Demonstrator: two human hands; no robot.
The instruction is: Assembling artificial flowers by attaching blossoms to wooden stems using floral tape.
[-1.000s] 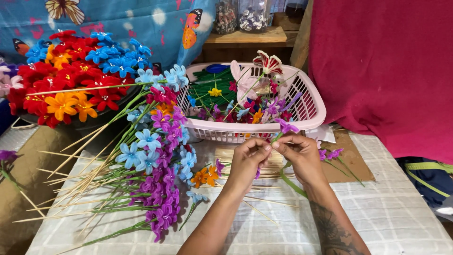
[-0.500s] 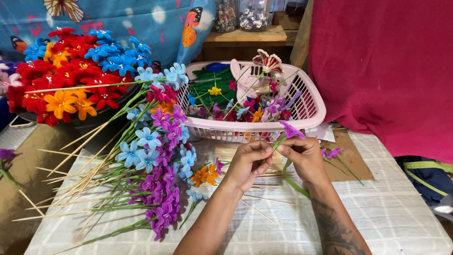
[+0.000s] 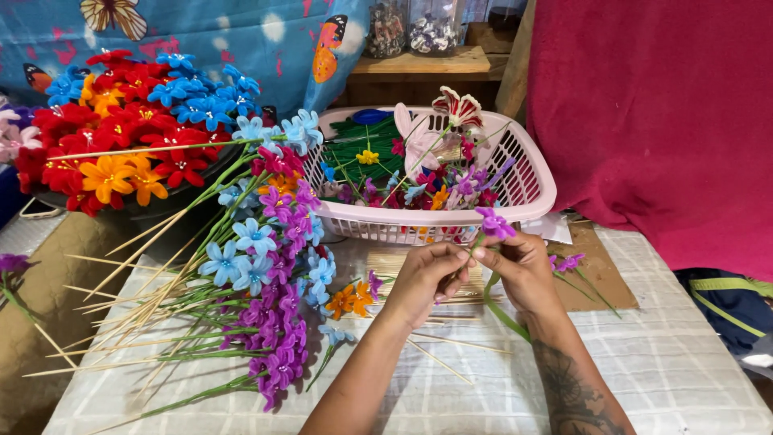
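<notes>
On the checked tablecloth [image 3: 684, 379] before the pink basket [image 3: 531, 189], your left hand [image 3: 427, 278] and right hand [image 3: 523, 270] have drawn closer, fingers pinching the purple flower [image 3: 493, 223] stem, now held upright.

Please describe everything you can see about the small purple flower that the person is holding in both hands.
The purple flower is small and artificial, seemingly of soft craft material, with ruffled violet petals on a thin green stem. It stands nearly upright, the head just in front of the pink basket. The left hand and right hand pinch the stem just below the bloom with their fingertips. A long green leaf hangs down below the right hand, above the checked tablecloth.
</notes>
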